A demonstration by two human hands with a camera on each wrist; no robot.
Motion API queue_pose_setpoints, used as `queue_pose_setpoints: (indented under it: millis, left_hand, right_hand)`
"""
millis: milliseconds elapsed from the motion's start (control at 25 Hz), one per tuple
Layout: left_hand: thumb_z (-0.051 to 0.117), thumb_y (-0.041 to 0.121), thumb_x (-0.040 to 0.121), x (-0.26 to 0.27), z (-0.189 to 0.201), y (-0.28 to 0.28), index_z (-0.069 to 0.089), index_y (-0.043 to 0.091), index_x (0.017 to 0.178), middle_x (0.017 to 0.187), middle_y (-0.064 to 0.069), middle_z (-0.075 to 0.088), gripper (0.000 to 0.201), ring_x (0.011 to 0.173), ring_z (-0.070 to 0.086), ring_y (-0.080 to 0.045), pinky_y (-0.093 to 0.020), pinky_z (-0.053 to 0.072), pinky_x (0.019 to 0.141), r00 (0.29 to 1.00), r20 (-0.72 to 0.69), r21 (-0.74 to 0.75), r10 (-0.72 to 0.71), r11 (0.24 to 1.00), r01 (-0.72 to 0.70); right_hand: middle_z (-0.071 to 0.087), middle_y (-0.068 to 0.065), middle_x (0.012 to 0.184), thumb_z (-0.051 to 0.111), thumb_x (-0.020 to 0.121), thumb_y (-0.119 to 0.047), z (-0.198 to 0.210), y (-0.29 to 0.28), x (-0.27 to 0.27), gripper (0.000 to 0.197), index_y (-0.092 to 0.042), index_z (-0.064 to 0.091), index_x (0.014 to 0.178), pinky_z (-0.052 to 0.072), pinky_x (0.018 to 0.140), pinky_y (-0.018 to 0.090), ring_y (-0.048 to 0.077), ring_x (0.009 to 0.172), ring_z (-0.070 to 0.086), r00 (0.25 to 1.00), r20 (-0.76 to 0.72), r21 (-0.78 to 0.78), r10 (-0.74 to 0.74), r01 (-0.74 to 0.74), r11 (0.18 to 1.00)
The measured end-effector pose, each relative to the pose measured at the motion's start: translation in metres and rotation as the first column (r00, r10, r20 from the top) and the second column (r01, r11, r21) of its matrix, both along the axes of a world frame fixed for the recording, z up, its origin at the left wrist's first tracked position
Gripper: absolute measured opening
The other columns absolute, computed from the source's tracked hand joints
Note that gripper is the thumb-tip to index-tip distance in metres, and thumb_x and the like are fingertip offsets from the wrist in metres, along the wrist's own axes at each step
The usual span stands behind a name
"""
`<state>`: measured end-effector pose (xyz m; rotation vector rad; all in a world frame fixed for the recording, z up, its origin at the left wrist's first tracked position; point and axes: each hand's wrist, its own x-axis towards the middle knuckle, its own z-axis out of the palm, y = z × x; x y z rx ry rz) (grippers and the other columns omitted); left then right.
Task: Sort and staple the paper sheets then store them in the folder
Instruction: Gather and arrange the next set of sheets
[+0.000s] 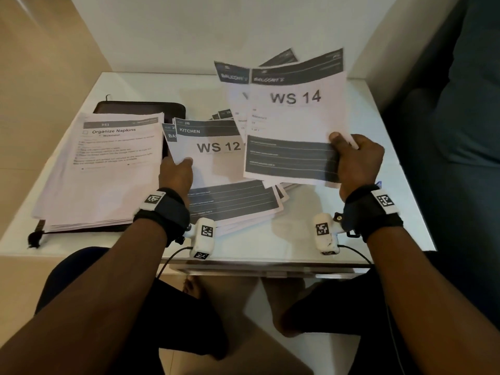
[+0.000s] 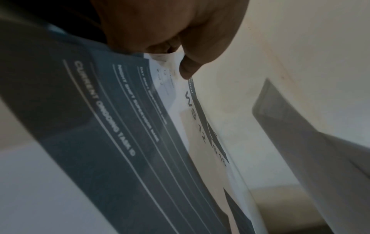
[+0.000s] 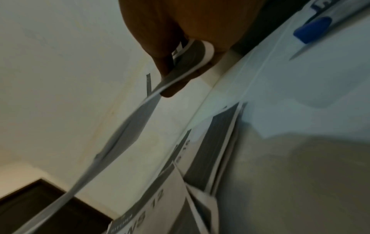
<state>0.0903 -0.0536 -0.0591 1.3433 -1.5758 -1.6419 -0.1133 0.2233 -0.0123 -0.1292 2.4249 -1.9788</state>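
1. The dark zip-edged folder [image 1: 140, 109] was largely covered by a thick stack of white printed sheets headed "Organize Napkins" [image 1: 108, 163]; only its far edge and a near corner with a dangling pull were seen.
2. Several sheets behind the raised ones were overlapped, and their headings were blurred or cut off. A small blue object [image 3: 312, 30] on the table was glimpsed by the right wrist camera; what it was could not be told.
3. The white sheet marked "WS 14" [image 1: 295, 117] was held above the table by the right hand [image 1: 357, 161], thumb on top and fingers curled beneath its right edge, with further sheets fanned behind it.
4. The white sheet marked "KITCHEN WS 12" [image 1: 213, 147] was pinched at its left edge by the left hand [image 1: 176, 174], thumb on its face; the fingers underneath were hidden.
5. A loose pile of similar sheets with dark footer bands [image 1: 238, 204] lay beneath, on the glossy white tabletop [image 1: 297, 239].
6. The table was set into a corner of pale walls; a dark teal upholstered seat [image 1: 460, 104] stood at its right, and beige floor showed on the left.
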Motion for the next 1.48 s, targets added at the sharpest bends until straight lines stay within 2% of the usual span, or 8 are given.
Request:
queue_pose_setpoints:
  millis: [360,600,680,760,840,960,1200,1480]
  left_hand:
    - [0.046,0.086,0.085,-0.002,-0.024,-0.014,0.049,0.043,0.148,0.145,0.000,0.061,0.076,0.130,0.061,-0.033,-0.058,0.047,0.107,0.950,-0.309,0.262,-0.030,0.958,0.115]
    - [0.076,-0.012,0.067,0.003,0.008,0.013,0.055,0.008,0.132,0.117,-0.010,0.074,0.071,0.102,0.074,-0.028,-0.044,0.064,0.081,0.987,-0.143,-0.004,-0.073,0.997,0.073]
    - [0.073,-0.014,0.065,0.004,0.000,0.008,0.053,0.011,0.130,0.118,-0.010,0.072,0.073,0.104,0.072,-0.033,-0.051,0.063,0.083,0.993,-0.094,0.005,-0.071,0.997,0.072]
    - [0.071,-0.012,0.071,0.004,-0.003,0.003,0.050,0.015,0.131,0.122,-0.007,0.068,0.069,0.107,0.069,-0.031,-0.050,0.062,0.087,0.997,-0.065,0.005,-0.045,0.999,0.046]
    - [0.066,-0.006,0.078,0.006,-0.004,0.000,0.047,0.020,0.133,0.124,-0.004,0.065,0.064,0.106,0.068,-0.030,-0.051,0.061,0.090,0.998,-0.032,-0.020,-0.057,0.998,0.056]
    - [0.055,0.003,0.081,0.010,-0.001,-0.002,0.044,0.021,0.138,0.128,-0.006,0.062,0.061,0.108,0.066,-0.032,-0.054,0.058,0.094,0.999,-0.007,-0.047,-0.041,0.998,0.041]
    - [0.046,0.003,0.091,0.018,0.005,0.008,0.038,0.014,0.140,0.130,-0.009,0.056,0.051,0.110,0.060,-0.035,-0.053,0.054,0.101,0.991,0.134,-0.100,0.025,0.995,-0.011]
    - [0.045,0.003,0.091,0.028,0.013,0.019,0.036,0.016,0.144,0.135,-0.013,0.056,0.055,0.113,0.059,-0.036,-0.053,0.052,0.103,0.984,0.175,-0.116,0.037,0.993,-0.017]
  right_hand:
    - [0.065,-0.002,0.068,0.074,0.089,-0.044,-0.040,-0.038,0.063,0.037,-0.012,0.067,0.073,0.047,0.060,0.028,0.014,0.063,0.058,0.973,0.039,0.210,0.226,-0.229,0.951]
    - [0.055,-0.003,0.061,0.067,0.093,-0.050,-0.034,-0.042,0.073,0.047,-0.015,0.056,0.063,0.042,0.061,0.027,0.011,0.058,0.049,0.917,0.087,0.285,0.389,-0.397,0.873]
    - [0.063,-0.001,0.071,0.059,0.094,-0.059,-0.026,-0.044,0.049,0.048,-0.016,0.061,0.071,0.051,0.071,0.033,0.016,0.069,0.059,0.927,0.023,0.380,0.373,-0.353,0.855]
    - [0.065,0.011,0.116,0.058,0.091,-0.063,-0.018,-0.050,0.007,0.057,-0.012,0.066,0.114,0.050,0.097,0.045,0.027,0.112,0.059,0.950,0.002,0.564,0.311,-0.258,0.785]
    - [0.044,0.017,0.144,0.063,0.088,-0.064,-0.013,-0.059,-0.032,0.081,-0.009,0.045,0.144,0.040,0.108,0.052,0.036,0.138,0.037,0.935,0.130,0.747,0.331,-0.311,0.587]
    - [0.038,0.022,0.148,0.075,0.078,-0.064,-0.018,-0.072,-0.060,0.101,-0.005,0.034,0.149,0.039,0.109,0.052,0.042,0.138,0.038,0.891,0.243,0.852,0.383,-0.384,0.355]
    - [0.061,0.018,0.131,0.089,0.069,-0.050,-0.025,-0.063,-0.071,0.087,-0.002,0.053,0.131,0.049,0.088,0.038,0.038,0.117,0.060,0.893,0.299,0.784,0.336,-0.430,0.448]
    - [0.068,0.017,0.126,0.079,0.086,-0.027,-0.009,-0.031,-0.066,0.045,-0.005,0.066,0.123,0.048,0.090,0.034,0.036,0.113,0.063,0.927,0.208,0.703,0.312,-0.363,0.612]
